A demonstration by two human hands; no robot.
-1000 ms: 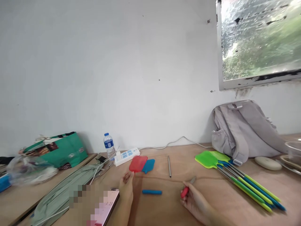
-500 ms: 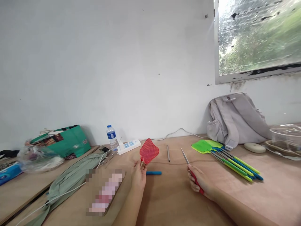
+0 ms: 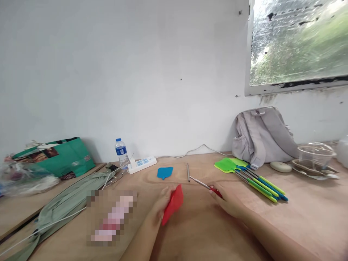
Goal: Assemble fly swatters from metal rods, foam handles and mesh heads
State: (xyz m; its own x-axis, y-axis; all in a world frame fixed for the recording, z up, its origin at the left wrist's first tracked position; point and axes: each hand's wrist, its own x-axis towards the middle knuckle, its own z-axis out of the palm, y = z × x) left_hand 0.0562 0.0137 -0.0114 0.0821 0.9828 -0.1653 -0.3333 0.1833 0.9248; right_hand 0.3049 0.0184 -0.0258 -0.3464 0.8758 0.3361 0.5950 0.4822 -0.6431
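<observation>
My left hand (image 3: 163,199) grips a red fly swatter head (image 3: 174,203), turned almost edge-on. In my right hand (image 3: 227,201) is a red handle (image 3: 216,191) with a thin metal rod (image 3: 200,182) sticking out toward the left. The rod's tip points up and left, between the hands. Beyond them a blue swatter head (image 3: 165,172) lies flat on the wooden table, and a loose metal tube (image 3: 188,172) lies to its right. The red head and the rod are apart from each other.
Several assembled fly swatters (image 3: 254,179) lie stacked at the right, before a grey backpack (image 3: 262,136). A power strip (image 3: 142,164) and water bottle (image 3: 121,152) stand by the wall. Green cloth (image 3: 72,197) and a green bag (image 3: 67,156) lie left. A clear container (image 3: 315,156) sits far right.
My left hand has lowered the red head and tilted it edge-on, uncovering the blue head. My right hand has swung the rod down toward the left. The blue handle has dropped out of view.
</observation>
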